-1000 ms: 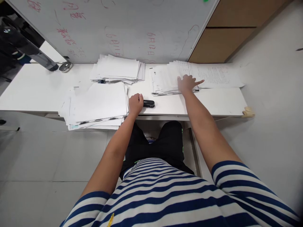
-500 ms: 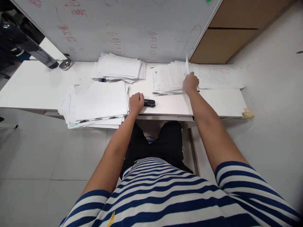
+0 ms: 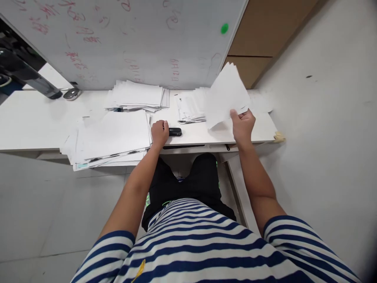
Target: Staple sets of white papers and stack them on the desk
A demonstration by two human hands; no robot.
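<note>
My left hand (image 3: 160, 133) is closed around one end of a black stapler (image 3: 175, 132), which lies on the white desk (image 3: 194, 134). Pinched by its lower right edge, a small bundle of white paper sheets (image 3: 226, 92) is lifted in my right hand (image 3: 243, 122), thumb on top. Those sheets are tilted and partly cover a stack of printed papers (image 3: 190, 104) behind them. Close by my left hand, on the left, lies a large uneven stack of papers (image 3: 118, 131) that overhangs the desk's front edge.
Another stack of papers (image 3: 138, 93) lies against the whiteboard (image 3: 147, 47) at the back. A computer mouse (image 3: 72, 94) sits at the far left beside a dark upright cylinder (image 3: 50, 86). Brown boxes (image 3: 259, 31) stand behind on the right, next to a pale wall (image 3: 324, 118).
My right hand has lifted sheets off the right side of the desk and drawn them towards me. My left hand has stayed on the stapler. The camera view has shifted slightly.
</note>
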